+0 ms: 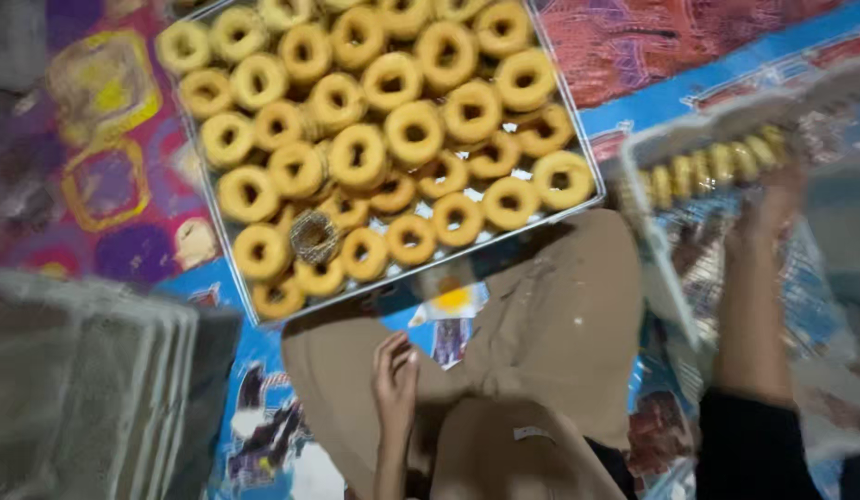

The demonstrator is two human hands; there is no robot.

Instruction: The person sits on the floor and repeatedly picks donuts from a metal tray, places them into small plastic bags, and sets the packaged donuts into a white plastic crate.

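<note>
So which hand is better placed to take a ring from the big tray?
Probably the left hand: it rests empty on the beige cloth just below the big tray of rings. The right hand is blurred, off at the side tray.

- You are looking straight down at the floor; no wall, window or furniture comes into view.
- At upper left lies a patterned floor covering in purple and pink with yellow outlined squares.
- At upper right a red mat with fine dark scribbled lines runs up to the frame edge.
- Between and below them you see glossy blue printed sheets with small pictures, spread flat on the floor.
- At lower left sits a blurred grey stack of flat ribbed layers, its edges fanned slightly.
- The light is dim, warm and even, with no sharp shadows.
</note>
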